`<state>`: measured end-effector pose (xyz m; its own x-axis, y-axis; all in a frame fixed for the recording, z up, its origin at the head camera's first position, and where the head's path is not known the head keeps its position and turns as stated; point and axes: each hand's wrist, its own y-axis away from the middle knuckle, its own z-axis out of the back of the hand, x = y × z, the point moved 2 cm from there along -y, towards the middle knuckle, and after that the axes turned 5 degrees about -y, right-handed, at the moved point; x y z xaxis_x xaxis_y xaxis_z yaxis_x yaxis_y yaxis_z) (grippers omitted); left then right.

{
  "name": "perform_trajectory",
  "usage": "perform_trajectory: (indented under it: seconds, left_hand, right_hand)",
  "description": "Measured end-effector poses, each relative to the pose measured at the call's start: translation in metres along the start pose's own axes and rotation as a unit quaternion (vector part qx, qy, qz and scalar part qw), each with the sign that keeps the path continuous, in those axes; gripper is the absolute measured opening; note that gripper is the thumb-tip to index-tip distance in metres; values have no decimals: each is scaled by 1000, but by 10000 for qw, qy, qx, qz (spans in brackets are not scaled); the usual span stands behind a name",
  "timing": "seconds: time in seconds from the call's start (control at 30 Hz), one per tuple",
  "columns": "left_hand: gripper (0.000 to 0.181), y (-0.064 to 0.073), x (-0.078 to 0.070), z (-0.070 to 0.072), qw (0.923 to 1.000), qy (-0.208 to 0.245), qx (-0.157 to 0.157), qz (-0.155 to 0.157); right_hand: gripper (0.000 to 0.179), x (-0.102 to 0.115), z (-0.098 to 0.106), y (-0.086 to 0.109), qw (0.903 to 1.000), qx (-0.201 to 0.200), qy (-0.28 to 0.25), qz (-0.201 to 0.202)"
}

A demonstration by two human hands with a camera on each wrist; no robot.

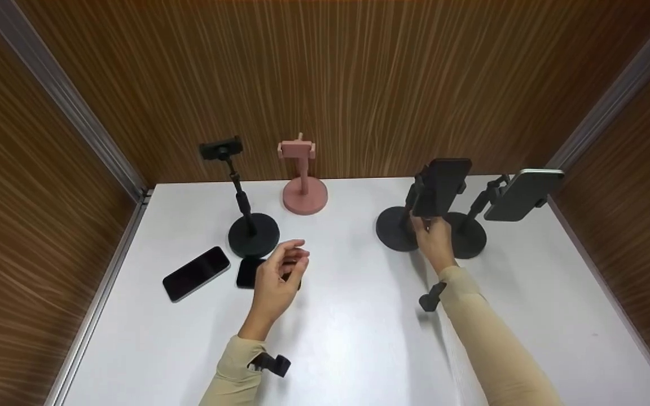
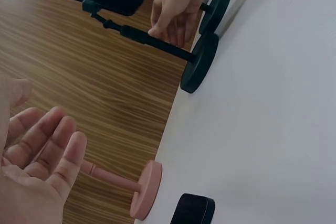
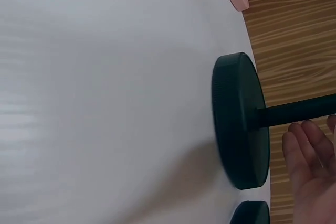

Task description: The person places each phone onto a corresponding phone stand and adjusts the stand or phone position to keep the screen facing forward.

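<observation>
On the right, a black phone stand [image 1: 398, 228] carries a dark phone [image 1: 442, 186] in its clamp. My right hand [image 1: 434, 241] is at the stand's pole, below the phone. In the right wrist view its loosely bent fingertips [image 3: 308, 125] lie right beside the pole [image 3: 299, 111], not wrapped round it. My left hand [image 1: 277, 279] holds nothing; its fingers are relaxed over a black phone [image 1: 249, 273] on the table, partly hidden by the hand. In the left wrist view the open palm [image 2: 37, 177] overlaps the pink stand's pole [image 2: 113, 179].
A second black stand [image 1: 466, 235] with a phone [image 1: 522, 194] stands close on the right. At the back are a pink stand [image 1: 305, 196] and a black stand [image 1: 253, 235], both without phones. Another phone [image 1: 196, 273] lies left. Wood-grain panels [image 1: 347, 84] enclose the white table [image 1: 347, 338].
</observation>
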<state>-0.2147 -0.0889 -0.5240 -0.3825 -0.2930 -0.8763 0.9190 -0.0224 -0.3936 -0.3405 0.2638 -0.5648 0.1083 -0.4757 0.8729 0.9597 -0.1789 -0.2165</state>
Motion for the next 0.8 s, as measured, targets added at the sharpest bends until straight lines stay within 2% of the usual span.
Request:
perform_trajectory:
  seconds: [0.13, 0.23, 0.47, 0.8]
  left_hand:
    - [30, -6, 7, 3, 9994, -295, -115, 118]
    - [30, -11, 12, 4, 9984, -493, -137, 258]
    - [31, -26, 25, 1, 9971, -590, -147, 457]
    - [36, -46, 44, -4, 9932, -792, -56, 849]
  right_hand:
    - [35, -2, -2, 9, 9998, 135, -114, -134]
    - [42, -2, -6, 14, 9983, 323, -470, -150]
    - [33, 2, -17, 17, 9918, 488, -1183, 22]
    - [31, 18, -33, 21, 9895, 782, -1211, 121]
